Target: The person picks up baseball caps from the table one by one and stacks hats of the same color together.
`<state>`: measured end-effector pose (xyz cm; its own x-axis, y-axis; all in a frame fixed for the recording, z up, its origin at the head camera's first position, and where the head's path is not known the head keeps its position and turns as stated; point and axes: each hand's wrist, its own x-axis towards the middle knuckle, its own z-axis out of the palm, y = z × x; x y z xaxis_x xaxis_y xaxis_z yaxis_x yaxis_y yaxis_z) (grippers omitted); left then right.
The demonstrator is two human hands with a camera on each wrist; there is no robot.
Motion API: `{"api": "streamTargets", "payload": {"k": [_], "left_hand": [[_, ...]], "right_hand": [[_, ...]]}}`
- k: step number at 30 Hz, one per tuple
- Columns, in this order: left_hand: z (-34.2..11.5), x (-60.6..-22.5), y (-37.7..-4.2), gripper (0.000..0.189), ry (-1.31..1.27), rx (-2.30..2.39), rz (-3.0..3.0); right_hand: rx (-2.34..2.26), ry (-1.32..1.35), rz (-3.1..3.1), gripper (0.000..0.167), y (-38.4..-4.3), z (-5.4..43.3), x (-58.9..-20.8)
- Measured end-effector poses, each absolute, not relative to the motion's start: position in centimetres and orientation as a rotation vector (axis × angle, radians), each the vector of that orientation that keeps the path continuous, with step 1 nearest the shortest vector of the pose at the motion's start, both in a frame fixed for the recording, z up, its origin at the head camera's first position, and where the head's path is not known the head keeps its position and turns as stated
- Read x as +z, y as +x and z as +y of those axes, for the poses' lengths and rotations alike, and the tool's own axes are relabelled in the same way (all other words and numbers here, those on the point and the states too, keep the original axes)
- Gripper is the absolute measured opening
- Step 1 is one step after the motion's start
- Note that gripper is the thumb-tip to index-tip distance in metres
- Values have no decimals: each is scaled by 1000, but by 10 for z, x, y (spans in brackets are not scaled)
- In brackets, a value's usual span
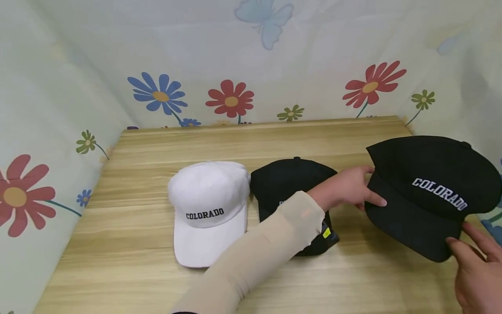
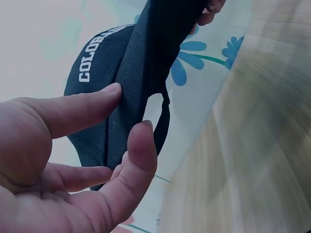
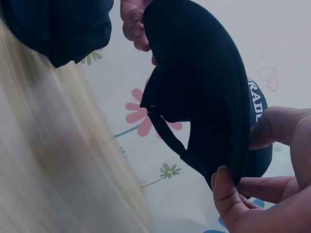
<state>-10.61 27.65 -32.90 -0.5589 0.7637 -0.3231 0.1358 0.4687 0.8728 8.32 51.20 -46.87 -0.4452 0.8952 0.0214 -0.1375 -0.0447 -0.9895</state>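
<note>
Both hands hold a black baseball cap (image 1: 435, 174) with white COLORADO lettering, raised above the right side of the table and tilted. My left hand (image 1: 351, 187) pinches the left edge of its brim, thumb on top. At the brim's right front corner, my right hand (image 1: 478, 270) pinches with thumb and fingers. In the left wrist view the thumb and fingers (image 2: 141, 150) lie on opposite faces of the brim. The right wrist view shows the brim's underside (image 3: 204, 73) and the opening at the back strap (image 3: 167, 133).
A white COLORADO cap (image 1: 209, 196) lies at the middle left of the wooden table (image 1: 137, 183). Beside it is a second black cap (image 1: 290, 174), partly hidden by my left sleeve (image 1: 259, 248), with a yellow-marked tag (image 1: 327, 233). A flower-printed cloth (image 1: 313, 65) hangs behind and around the table.
</note>
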Motion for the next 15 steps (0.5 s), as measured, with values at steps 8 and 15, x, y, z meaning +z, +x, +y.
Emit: {"api": "streamTargets", "payload": {"k": [8,15], "left_hand": [[260,-327,-104,86,792,1018,2094],[241,-324,-102,88,807,984,2162]], "right_hand": [[1387,-835,-1667,54,81,507,-472],[1262,-796,-1791,55,76,506,-470]]}}
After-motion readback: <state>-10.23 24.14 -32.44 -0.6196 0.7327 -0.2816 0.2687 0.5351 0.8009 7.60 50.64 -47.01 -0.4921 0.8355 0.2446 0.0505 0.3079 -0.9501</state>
